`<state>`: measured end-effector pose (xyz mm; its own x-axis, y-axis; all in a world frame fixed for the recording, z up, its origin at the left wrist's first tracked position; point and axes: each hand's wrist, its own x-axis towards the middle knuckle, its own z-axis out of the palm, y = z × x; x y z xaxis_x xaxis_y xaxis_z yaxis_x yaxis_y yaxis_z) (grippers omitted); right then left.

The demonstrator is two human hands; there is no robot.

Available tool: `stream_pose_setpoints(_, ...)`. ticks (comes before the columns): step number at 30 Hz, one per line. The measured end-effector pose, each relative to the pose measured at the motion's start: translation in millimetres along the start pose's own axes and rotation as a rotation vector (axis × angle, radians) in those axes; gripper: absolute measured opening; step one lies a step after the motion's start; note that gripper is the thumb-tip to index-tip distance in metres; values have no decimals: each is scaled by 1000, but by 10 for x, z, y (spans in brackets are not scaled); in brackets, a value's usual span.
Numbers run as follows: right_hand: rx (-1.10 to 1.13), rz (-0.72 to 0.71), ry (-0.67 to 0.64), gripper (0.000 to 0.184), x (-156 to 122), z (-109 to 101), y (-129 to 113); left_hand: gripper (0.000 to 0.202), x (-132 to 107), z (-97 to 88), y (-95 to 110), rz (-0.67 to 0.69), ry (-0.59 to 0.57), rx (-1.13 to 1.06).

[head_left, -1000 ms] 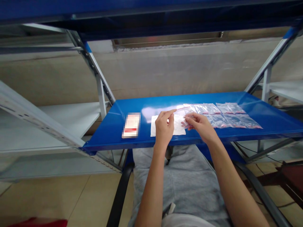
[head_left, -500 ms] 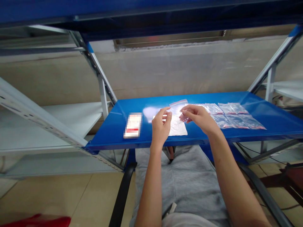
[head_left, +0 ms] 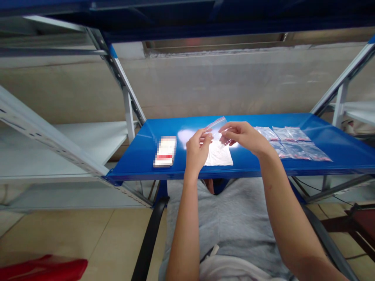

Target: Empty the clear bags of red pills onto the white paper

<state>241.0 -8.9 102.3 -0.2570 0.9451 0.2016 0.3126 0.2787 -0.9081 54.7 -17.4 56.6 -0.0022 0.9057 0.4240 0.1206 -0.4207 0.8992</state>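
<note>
A clear zip bag (head_left: 216,127) with a reddish strip along its top is tilted up between my hands, over a white cloth-like sheet (head_left: 219,154) on the blue shelf. My left hand (head_left: 198,150) is closed on the bag's left upper corner. Close to the bag's right side, my right hand (head_left: 244,136) has its thumb and fingers pinched together. Something small and see-through shows under those fingertips, too unclear to name. Farther right, several flat clear zip bags (head_left: 288,150) with small reddish contents lie in two rows.
A phone-like object (head_left: 165,151), blurred by pixelation, lies left on the blue shelf (head_left: 140,156). Metal uprights (head_left: 121,74) stand at both sides, and another blue shelf (head_left: 187,19) hangs overhead. A black chair armrest (head_left: 150,238) is below left, near a red item (head_left: 43,267) on the floor.
The zip bag has turned, its left end lower and right end higher, with my left fingers now on its corner. My right fingers have moved slightly up and left toward it.
</note>
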Motion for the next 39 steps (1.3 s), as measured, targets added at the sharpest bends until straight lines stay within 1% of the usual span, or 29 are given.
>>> stream_pose_setpoints(7,-16,-25,35,26,60,17,-20,18,30,-23,28,-2,28,-11)
stream_pose_setpoints(14,3,7,13,21,78,157,-16,18,-24,-104,31,8,47,-9)
stream_pose_setpoints(18,21,8,15,20,55,217,-40,18,-42,-161,44,22,57,8)
stream_pose_setpoints(23,43,8,24,22,-8,246,-55,18,-37,-173,32,30,55,-9)
stream_pose_setpoints(27,111,16,8,27,-62,274,-1,17,-33,-164,-6,-18,58,-95)
stream_pose_setpoints(30,175,48,-2,31,-113,293,65,19,-27,-158,-47,-65,66,-136)
stream_pose_setpoints(35,274,136,-71,38,-187,283,151,18,-23,-140,-76,-73,53,-126)
stream_pose_setpoints(39,334,146,-65,36,-208,264,200,15,-30,-114,-72,-84,51,-109)
